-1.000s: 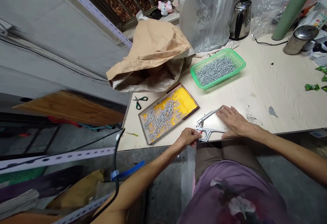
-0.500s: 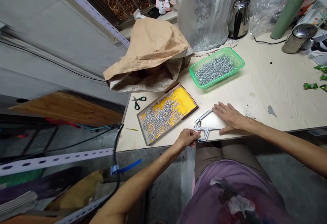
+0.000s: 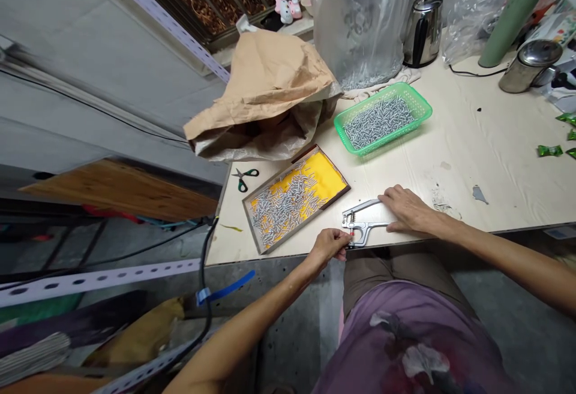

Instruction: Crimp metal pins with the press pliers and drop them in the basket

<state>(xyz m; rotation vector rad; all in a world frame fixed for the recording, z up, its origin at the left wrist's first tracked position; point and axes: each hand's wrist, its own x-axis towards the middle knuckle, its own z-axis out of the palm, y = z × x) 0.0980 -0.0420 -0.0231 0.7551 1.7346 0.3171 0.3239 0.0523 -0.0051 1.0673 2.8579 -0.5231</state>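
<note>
A grey metal hand tool with two long handles and a small spring lies at the table's front edge. My right hand is wrapped round the far ends of its handles. At the tool's head, my left hand pinches something too small to make out, beside a small red spot. Left of the tool, a shallow tray with a yellow bottom holds a heap of small silver metal parts. More such parts fill a green basket behind.
Green-handled scissors lie left of the tray. A brown paper bag stands open behind it. Farther back are a clear plastic bag, a steel kettle, a green flask and a steel mug. Green wrapped sweets lie far right.
My right hand has closed its fingers, and the tool's upper handle has come down closer to the lower one. My left hand has stayed at the tool's head.
</note>
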